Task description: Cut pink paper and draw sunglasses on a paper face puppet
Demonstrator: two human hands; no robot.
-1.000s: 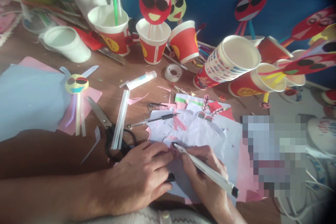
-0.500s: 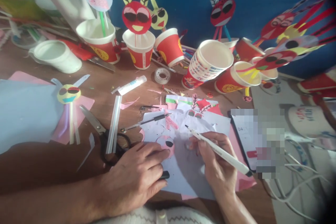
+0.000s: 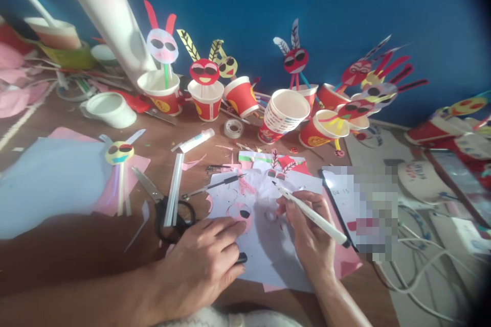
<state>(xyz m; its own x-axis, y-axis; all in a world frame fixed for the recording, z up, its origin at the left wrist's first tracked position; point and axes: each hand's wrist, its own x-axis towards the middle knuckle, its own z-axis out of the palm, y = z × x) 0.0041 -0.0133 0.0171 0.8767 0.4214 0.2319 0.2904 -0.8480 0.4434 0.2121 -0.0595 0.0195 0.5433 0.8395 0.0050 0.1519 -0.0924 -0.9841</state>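
My right hand (image 3: 312, 235) is closed around a white marker (image 3: 318, 217). The uncapped dark tip points up and left, over white paper (image 3: 264, 265). Under the fingertips of my left hand (image 3: 209, 260), a pink paper disc (image 3: 236, 209) is pressed against the sheet. One black oval shows on it; its lower left is hidden. A black cap-like piece (image 3: 241, 257) pokes out between the left fingers. Beyond the disc lie a black pen (image 3: 226, 180) and a small paper cut-out with feathery antennae (image 3: 282, 166). Black-handled scissors (image 3: 163, 204) lie left of my left hand.
Red paper cups (image 3: 205, 104) with paper-faced straw figures line the blue wall. A cup stack (image 3: 286, 112), a tape roll (image 3: 233, 128), a glue stick (image 3: 197, 140) and a white mug (image 3: 109, 110) stand or lie nearer. At right are a phone (image 3: 337, 194) and white cables (image 3: 418, 265).
The camera view has tilted up and shifted, showing more blue wall and more of the right side. Both hands keep nearly the same pose, marker and paper disc included.
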